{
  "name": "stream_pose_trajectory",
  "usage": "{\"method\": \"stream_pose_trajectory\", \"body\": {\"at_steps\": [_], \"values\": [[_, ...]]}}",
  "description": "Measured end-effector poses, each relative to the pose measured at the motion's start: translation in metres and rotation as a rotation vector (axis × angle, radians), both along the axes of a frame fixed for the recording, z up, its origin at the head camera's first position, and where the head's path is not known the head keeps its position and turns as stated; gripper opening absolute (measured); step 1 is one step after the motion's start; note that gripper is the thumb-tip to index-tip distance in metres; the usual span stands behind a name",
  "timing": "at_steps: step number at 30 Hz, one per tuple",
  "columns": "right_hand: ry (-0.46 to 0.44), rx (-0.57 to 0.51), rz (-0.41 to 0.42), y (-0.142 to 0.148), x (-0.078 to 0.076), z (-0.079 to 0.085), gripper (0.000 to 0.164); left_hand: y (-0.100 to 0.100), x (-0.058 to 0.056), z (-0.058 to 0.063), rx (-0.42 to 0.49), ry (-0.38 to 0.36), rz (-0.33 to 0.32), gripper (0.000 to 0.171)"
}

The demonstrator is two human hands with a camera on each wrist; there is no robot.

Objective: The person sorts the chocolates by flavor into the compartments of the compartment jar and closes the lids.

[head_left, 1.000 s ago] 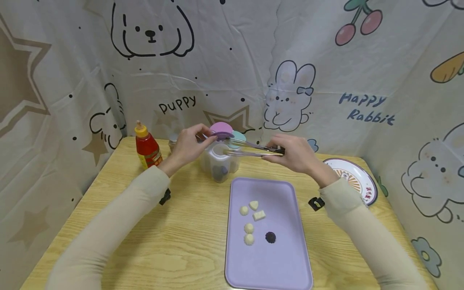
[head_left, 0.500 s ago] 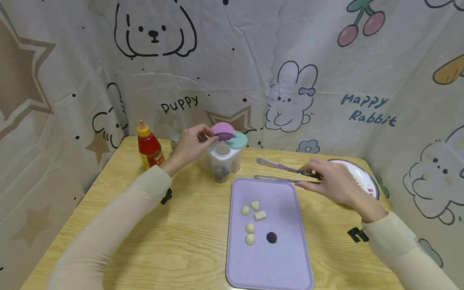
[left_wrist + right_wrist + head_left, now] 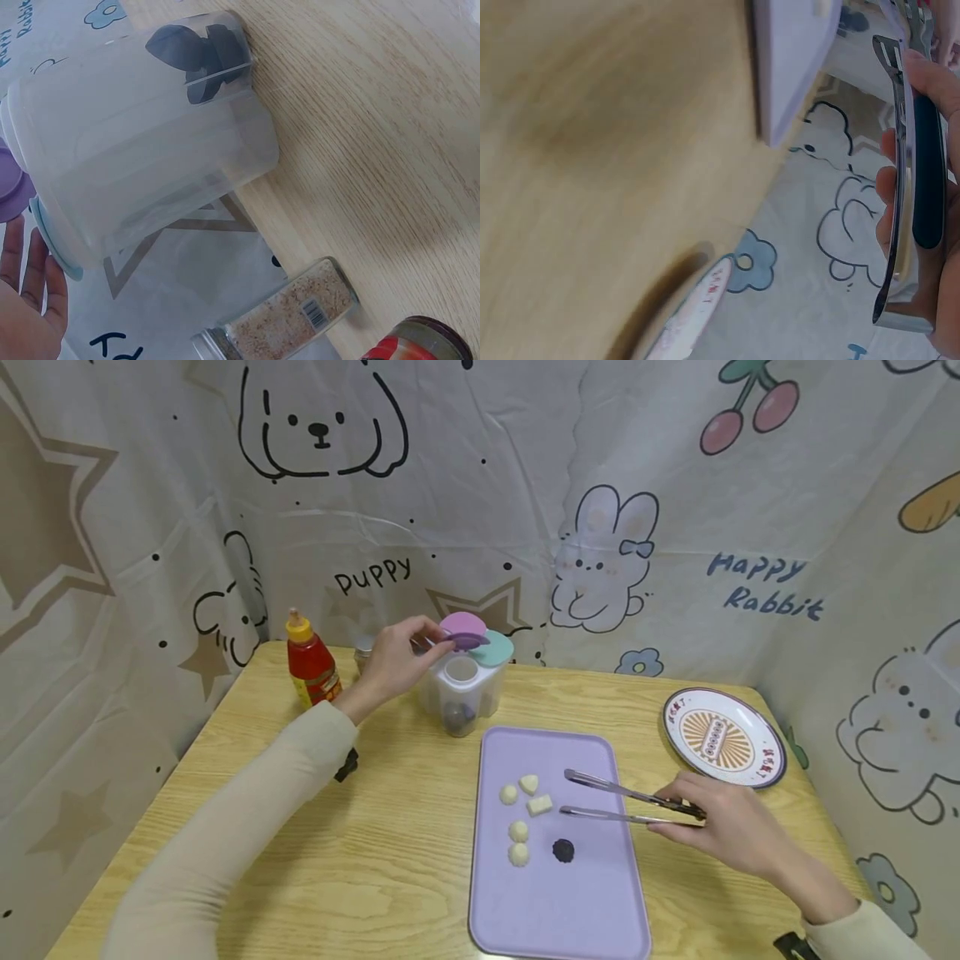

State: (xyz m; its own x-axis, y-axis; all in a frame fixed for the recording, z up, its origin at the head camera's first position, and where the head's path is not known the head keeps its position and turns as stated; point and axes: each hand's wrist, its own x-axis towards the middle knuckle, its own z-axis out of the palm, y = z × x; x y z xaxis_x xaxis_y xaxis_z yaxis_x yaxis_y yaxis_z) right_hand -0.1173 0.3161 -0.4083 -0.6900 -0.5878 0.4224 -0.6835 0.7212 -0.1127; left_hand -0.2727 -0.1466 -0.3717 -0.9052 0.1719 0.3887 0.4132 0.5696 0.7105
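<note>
My left hand (image 3: 397, 660) pinches the raised purple lid (image 3: 467, 642) of a clear multi-compartment container (image 3: 489, 692). The uncovered round opening faces up. Dark pieces (image 3: 217, 56) lie at the bottom of one compartment in the left wrist view. My right hand (image 3: 731, 827) grips metal tongs (image 3: 618, 791) by their dark handle. Their tips stand apart over the right side of a lilac tray (image 3: 562, 918), with nothing between them. On that tray lie several small cream-coloured pieces (image 3: 539, 806), some round and some angular, and one dark ridged round piece (image 3: 563, 851).
A red squeeze bottle (image 3: 312, 664) with a yellow cap stands left of the container. Beside it is a glass jar of pale granules (image 3: 292, 315). At the back right lies a printed plate (image 3: 723, 737). A patterned cloth (image 3: 480, 510) hangs behind the table.
My right hand has carried the tongs from over the container's opening, right and toward me, to above the tray. My left hand stays at the purple lid. The plate is uncovered from view.
</note>
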Motion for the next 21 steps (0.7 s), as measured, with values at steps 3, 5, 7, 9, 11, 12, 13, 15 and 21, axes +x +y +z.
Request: {"method": "stream_pose_trajectory", "body": {"at_steps": [3,5,7,9,11,12,13,15,21], "values": [[-0.021,0.007,0.007,0.002,0.009,-0.009,0.034,0.0,-0.001,-0.001,0.0,0.001,0.004,0.019],[-0.03,0.011,0.014,0.002,0.014,-0.015,0.034,0.0,-0.001,0.0,0.0,0.0,0.004,0.019],[-0.037,0.01,0.022,0.002,0.018,-0.021,0.034,0.0,-0.001,0.0,-0.003,-0.002,0.004,0.019],[-0.046,0.004,0.029,0.001,0.021,-0.027,0.034,0.0,-0.001,0.001,-0.002,-0.006,0.004,0.019],[-0.06,-0.003,0.031,0.0,0.024,-0.032,0.034,0.001,0.0,0.001,0.0,-0.01,0.004,0.019],[-0.066,-0.006,0.03,0.0,0.024,-0.034,0.035,0.001,0.0,0.001,0.0,-0.011,0.004,0.019],[-0.073,-0.009,0.028,0.0,0.025,-0.036,0.035,0.001,0.0,0.001,0.001,-0.012,0.004,0.019],[-0.083,-0.01,0.022,0.0,0.027,-0.04,0.034,0.001,0.0,0.001,0.001,-0.015,0.004,0.019],[-0.121,-0.025,0.031,0.0,0.032,-0.047,0.032,0.001,0.0,0.0,-0.005,-0.013,0.005,0.019]]}}
